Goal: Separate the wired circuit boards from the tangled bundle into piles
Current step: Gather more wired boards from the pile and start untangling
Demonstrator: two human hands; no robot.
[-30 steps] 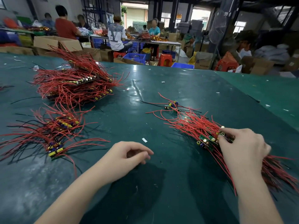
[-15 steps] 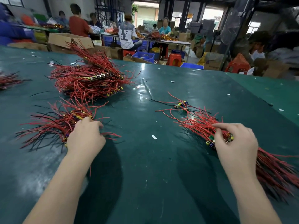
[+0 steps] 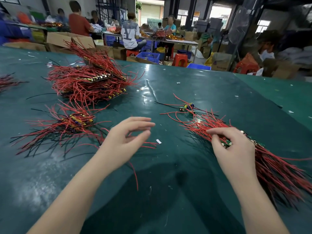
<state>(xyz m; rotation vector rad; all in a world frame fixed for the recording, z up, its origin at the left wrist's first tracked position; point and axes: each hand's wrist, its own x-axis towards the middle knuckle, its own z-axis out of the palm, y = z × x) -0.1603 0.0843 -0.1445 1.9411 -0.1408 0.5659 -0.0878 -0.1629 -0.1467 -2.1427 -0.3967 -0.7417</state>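
Note:
The tangled bundle (image 3: 273,166) of red-wired circuit boards lies at the right on the green table. My right hand (image 3: 234,149) sits on the bundle's near end, its fingers pinching a green board among the wires. My left hand (image 3: 125,141) hovers over the table's middle, fingers loosely spread and holding nothing. Left of it lies a small pile (image 3: 67,127) of boards with red and black wires. A larger pile (image 3: 91,81) stands behind that. A single wired board (image 3: 186,107) lies apart, beyond the bundle.
The green table (image 3: 168,191) carries small white scraps (image 3: 158,141). Another wire heap (image 3: 6,81) shows at the far left edge. Beyond the table's far edge are cardboard boxes (image 3: 70,39), blue crates, red stools and seated people at other tables.
My left hand has left the small pile and swung right toward the table's middle, now open. My right hand stays on the bundle, fingers working at a board.

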